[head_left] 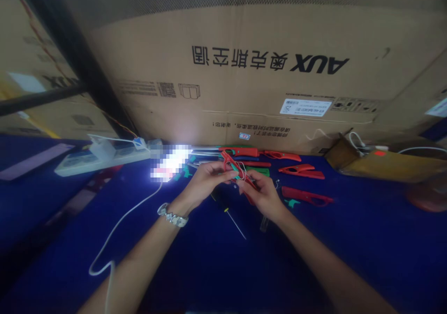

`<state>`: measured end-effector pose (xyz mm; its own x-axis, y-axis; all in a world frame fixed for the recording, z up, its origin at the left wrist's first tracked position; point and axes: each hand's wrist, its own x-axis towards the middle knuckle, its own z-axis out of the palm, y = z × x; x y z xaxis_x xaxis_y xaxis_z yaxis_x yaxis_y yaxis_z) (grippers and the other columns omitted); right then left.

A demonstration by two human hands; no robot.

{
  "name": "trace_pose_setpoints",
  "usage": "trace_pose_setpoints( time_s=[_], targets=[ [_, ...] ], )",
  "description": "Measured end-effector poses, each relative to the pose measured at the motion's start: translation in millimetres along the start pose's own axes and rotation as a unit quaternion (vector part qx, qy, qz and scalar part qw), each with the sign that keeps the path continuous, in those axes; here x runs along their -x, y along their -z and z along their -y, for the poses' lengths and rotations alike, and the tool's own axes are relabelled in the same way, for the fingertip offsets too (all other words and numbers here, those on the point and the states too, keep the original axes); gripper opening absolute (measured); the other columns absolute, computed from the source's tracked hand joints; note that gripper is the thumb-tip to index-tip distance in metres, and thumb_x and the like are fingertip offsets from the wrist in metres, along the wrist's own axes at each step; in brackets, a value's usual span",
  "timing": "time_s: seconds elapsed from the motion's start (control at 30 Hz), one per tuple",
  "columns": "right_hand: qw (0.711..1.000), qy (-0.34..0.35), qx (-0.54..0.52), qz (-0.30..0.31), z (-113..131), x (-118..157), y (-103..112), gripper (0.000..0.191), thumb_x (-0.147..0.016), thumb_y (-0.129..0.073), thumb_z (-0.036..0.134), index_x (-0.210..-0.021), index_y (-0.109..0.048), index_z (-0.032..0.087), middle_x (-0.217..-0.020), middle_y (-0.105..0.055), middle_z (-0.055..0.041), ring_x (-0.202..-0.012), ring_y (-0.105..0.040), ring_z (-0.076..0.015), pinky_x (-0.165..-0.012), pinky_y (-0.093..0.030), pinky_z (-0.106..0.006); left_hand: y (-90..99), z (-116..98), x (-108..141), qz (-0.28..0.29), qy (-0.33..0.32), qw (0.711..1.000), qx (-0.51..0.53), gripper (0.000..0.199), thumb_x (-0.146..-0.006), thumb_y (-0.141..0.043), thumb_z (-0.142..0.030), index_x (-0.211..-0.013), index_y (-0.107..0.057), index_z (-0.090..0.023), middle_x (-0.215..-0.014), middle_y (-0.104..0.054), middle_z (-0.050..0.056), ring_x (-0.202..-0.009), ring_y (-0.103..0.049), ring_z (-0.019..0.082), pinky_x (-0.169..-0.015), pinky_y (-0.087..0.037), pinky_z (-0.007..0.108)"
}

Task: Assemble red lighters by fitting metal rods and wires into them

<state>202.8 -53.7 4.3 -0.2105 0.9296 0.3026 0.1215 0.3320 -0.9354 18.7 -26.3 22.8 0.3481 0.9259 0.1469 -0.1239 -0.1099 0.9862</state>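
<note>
Trouble, in the head view, would most likely start with the small parts in the red casing: the green piece and the loop of thin white wire lie close to the fingertips, so a slip of a thumb could push the piece out of line or let the wire be pinched. The casing is held up off the worktop, between both hands and in front of the other red shells, so anything that came loose could drop among the scattered bits below. A screwdriver lies just under the grip, its shaft slanting toward the wearer, and a lowered hand could knock it. Small items such as the loose green part near the right forearm could be swept aside by a careless sleeveless arm.

As for pose, both forearms reach forward from the lower corners and converge. The left hand, with a wristwatch behind it, has thumb and fingers closed on the casing, the thumb tip beside the green piece. The right hand pinches the casing's other end, fingers bent; exactly where its fingertips press is too blurred to tell
</note>
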Motion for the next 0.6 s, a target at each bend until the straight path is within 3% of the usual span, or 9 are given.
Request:
trace_pose_setpoints(
  time_s=[0.17, 0.43, 0.6],
  targets=[
    [1.0, 0.011, -0.005, -0.002, -1, 0, 1, 0.033, -0.087, -0.069, 0.051, -0.079, -0.063, 0.02, -0.068, -0.062, 0.0005, -0.061, -0.053, -0.0129, -0.06, -0.042, -0.027, -0.7, -1, 0, 0.017, 0.001, 1.0, -0.007, 0.018, -0.08, -0.078, -0.033, -0.088, -0.077, -0.016, -0.093, -0.077, 0.007, -0.083, -0.067, 0.014, -0.085, -0.053, 0.029],
    [1.0, -0.01, -0.017, 0.009, -2, 1, 2, 0.032, -0.086, -0.07, 0.05, -0.081, -0.062, 0.02, -0.067, -0.062, 0.0013, -0.056, -0.049, -0.0115, -0.054, -0.039, -0.026, 1.7, -3, 0, 0.049, 0.028, 0.998, 0.036, 0.022, -0.078, -0.08, -0.032, -0.089, -0.075, -0.014, -0.093, -0.076, 0.007, -0.086, -0.07, 0.016, -0.087, -0.057, 0.034],
    [1.0, 0.01, 0.003, 0.005, -2, 1, 0, 0.033, -0.087, -0.069, 0.051, -0.078, -0.062, 0.02, -0.068, -0.062, 0.0007, -0.061, -0.053, -0.0124, -0.06, -0.042, -0.026, 2.6, -10, 2, 0.045, 0.055, 0.997, 0.021, 0.023, -0.076, -0.082, -0.033, -0.085, -0.075, -0.013, -0.091, -0.076, 0.007, -0.083, -0.07, 0.017, -0.09, -0.057, 0.037]
  ],
)
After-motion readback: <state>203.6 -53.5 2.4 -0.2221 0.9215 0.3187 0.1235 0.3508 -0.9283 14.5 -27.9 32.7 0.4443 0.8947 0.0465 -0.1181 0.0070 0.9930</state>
